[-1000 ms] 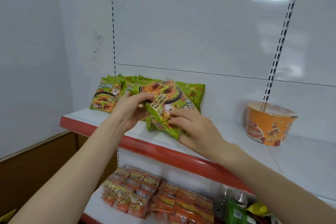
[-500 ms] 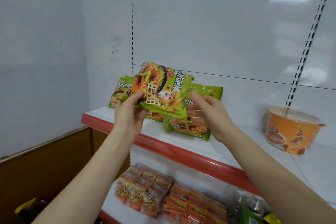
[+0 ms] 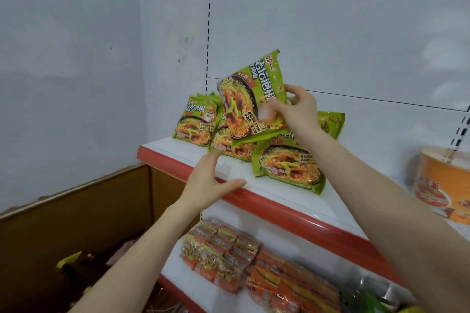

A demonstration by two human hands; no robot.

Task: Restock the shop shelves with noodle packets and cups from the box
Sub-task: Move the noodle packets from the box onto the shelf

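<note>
Restocking looks partly done: green packets (image 3: 287,168) lie on the shelf (image 3: 267,192) just below the right grip (image 3: 297,112), which pinches a raised packet (image 3: 244,104) above them. The left grip (image 3: 208,183), lower, is flat-fingered and empty. The box (image 3: 76,211) below-left of it shows dim, unclear contents, so more likely remains.

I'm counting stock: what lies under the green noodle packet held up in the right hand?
Under the held green noodle packet, two more green packets lie on the white red-edged shelf, partly covered by it. Whether others hide behind it cannot be seen.
</note>
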